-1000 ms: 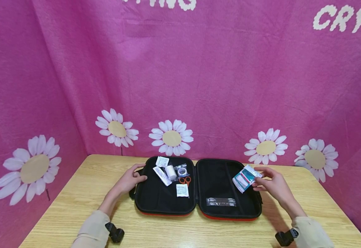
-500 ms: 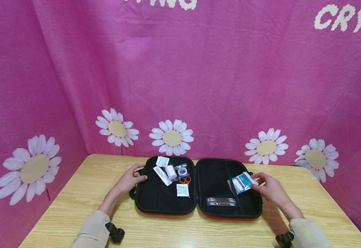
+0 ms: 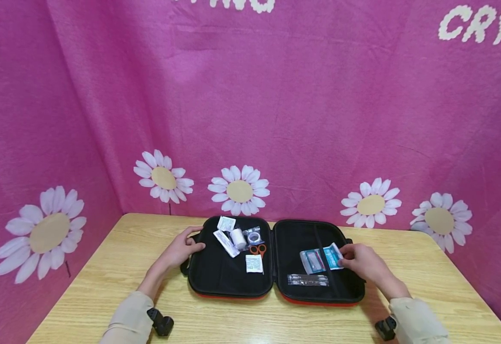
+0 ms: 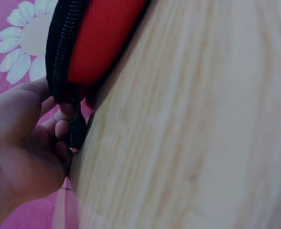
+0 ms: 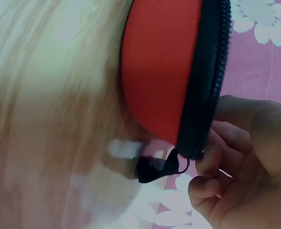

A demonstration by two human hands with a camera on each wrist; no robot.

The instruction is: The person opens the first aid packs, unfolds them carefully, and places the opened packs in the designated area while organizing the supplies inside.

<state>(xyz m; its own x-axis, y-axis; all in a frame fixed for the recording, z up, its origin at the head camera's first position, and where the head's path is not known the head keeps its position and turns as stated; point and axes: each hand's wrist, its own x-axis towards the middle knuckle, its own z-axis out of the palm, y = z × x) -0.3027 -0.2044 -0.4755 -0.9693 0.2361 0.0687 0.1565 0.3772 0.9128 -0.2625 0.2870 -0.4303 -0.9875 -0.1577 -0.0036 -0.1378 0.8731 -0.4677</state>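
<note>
A black-lined zip case (image 3: 216,282) with a red shell lies spread open on the table. My left hand (image 3: 183,249) holds its left rim. In the left wrist view, the left hand's (image 4: 33,138) fingers are curled by the zipped edge and a black strap (image 4: 77,126). At the right half, my right hand (image 3: 365,263) pinches the right end of a blue-and-white packet (image 3: 333,256). That packet lies across a dark band (image 3: 321,239) in the lining. The packet is hidden in the right wrist view, where the right hand (image 5: 248,157) is beside the red shell (image 5: 159,62).
The left half holds a white bandage roll (image 3: 238,238), a wrapped tape roll (image 3: 254,238), orange-handled scissors (image 3: 257,250), a long white packet (image 3: 226,244) and square sachets (image 3: 254,263). A clear packet of swabs (image 3: 308,280) lies in the right half. A pink curtain (image 3: 276,119) hangs behind.
My right hand has moved left and slightly down with the blue-and-white packet, which has gone from the case's right edge to across the dark band. The left hand has stayed at the rim.
</note>
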